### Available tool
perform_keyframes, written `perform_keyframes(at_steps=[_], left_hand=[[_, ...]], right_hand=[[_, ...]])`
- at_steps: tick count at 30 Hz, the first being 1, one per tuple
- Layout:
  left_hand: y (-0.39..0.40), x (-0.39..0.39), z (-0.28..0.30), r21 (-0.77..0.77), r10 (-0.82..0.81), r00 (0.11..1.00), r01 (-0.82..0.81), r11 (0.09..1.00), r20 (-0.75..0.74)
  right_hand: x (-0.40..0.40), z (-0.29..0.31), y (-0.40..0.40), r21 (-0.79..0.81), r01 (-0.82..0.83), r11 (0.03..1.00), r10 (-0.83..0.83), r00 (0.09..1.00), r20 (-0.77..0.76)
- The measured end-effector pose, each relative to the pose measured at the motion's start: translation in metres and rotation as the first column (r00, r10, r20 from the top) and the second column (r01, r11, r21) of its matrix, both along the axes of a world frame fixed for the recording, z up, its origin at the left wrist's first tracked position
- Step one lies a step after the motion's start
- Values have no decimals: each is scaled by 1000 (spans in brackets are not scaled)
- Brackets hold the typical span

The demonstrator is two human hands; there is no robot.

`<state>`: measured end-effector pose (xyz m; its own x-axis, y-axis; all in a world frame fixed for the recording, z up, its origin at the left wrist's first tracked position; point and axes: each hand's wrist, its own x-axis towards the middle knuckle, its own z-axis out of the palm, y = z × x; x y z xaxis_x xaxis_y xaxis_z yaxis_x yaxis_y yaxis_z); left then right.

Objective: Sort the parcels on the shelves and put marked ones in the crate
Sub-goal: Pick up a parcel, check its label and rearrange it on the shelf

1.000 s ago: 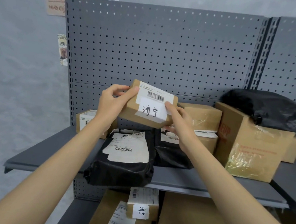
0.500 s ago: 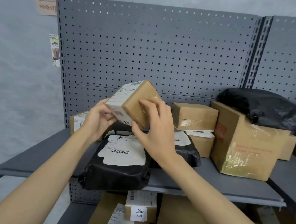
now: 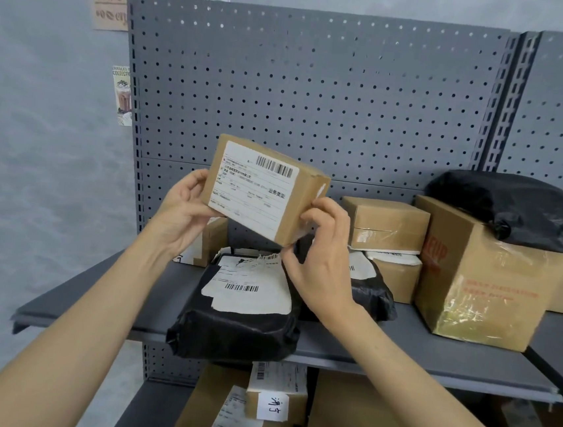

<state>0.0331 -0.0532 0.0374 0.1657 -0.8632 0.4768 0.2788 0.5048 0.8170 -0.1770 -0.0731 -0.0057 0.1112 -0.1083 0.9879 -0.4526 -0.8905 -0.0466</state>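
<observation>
Above the grey shelf point(image 3: 92, 302), a small cardboard parcel point(image 3: 265, 189) was held up in both hands, tilted, its printed shipping label with barcode point(image 3: 253, 185) turned toward the camera. Left hand point(image 3: 182, 214) was closed on the parcel's left end, thumb at the front edge. Right hand point(image 3: 324, 258) was closed on the lower right corner, fingertips at the taped end. Directly below, a black poly mailer point(image 3: 238, 326) lay on the shelf, overhanging its front edge, a torn white label on top. Stacked brown boxes point(image 3: 387, 223) stood to the right, beside a large carton point(image 3: 479, 284) topped by a black bag point(image 3: 514, 208). On the lower shelf, a small box with a handwritten white tag point(image 3: 273, 407) was seen.
</observation>
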Motion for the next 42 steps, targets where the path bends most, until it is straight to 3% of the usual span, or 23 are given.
perform_keyframes(at_steps=[4,7,11,16,22,27,34,37,42], left_hand=[[6,-2,7,-48,78,986,-72,996,148],[12,-7,15,-92,135,957,-115,989,255],[17,-20,25,-151,296,887,-258,954,355],[14,-30,34,-240,547,737,-492,837,397],[6,-27,41,-204,562,720,-528,825,408],[-11,-15,28,-159,524,686,-522,838,506],[-38,9,-7,-118,387,495,-490,864,778],[-52,18,-19,-133,353,401,-482,866,845],[-75,32,-32,-137,306,276,-497,857,911]], right_hand=[[-3,6,0,222,-140,965,107,982,154],[-5,16,3,419,-297,858,161,930,329],[-6,27,1,499,-388,775,162,885,437],[-5,52,-6,611,-446,654,110,855,507],[-3,65,-18,656,-465,594,80,846,527],[3,58,-33,710,-407,574,72,889,452],[10,28,-61,823,-152,547,119,988,103],[20,17,-75,818,-6,576,91,994,-57],[31,8,-98,820,118,559,79,978,-194]])
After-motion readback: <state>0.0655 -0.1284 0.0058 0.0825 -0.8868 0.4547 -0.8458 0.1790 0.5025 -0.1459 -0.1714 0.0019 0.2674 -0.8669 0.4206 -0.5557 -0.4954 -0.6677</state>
